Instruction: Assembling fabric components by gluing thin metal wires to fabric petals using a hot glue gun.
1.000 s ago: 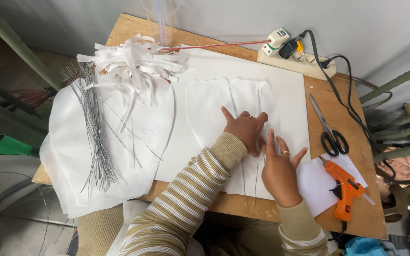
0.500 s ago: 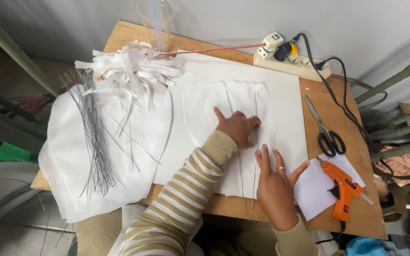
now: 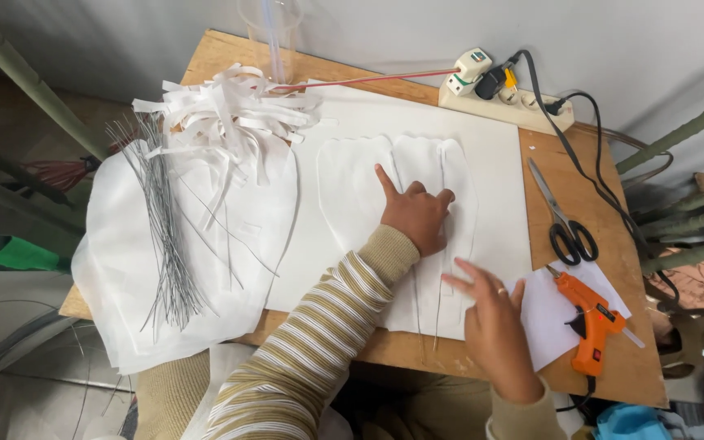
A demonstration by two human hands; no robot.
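Note:
My left hand (image 3: 414,213), in a striped sleeve, presses down on a white petal-shaped fabric piece (image 3: 352,195) lying on a large white sheet (image 3: 490,163). Its index finger points up along a thin wire (image 3: 442,269) that runs down the fabric. My right hand (image 3: 492,322), with a ring, hovers flat with fingers spread over the sheet's lower right corner, close to the wire's lower end. Neither hand holds anything.
An orange glue gun (image 3: 590,318) lies on white paper at the right, with scissors (image 3: 565,218) above it. A power strip (image 3: 505,99) sits at the back. A bundle of thin wires (image 3: 165,236), white fabric (image 3: 124,269) and paper strips (image 3: 222,114) cover the table's left.
My right hand has slid down and to the right, off the fabric toward the sheet's corner. My left hand has stayed pressed on the fabric piece.

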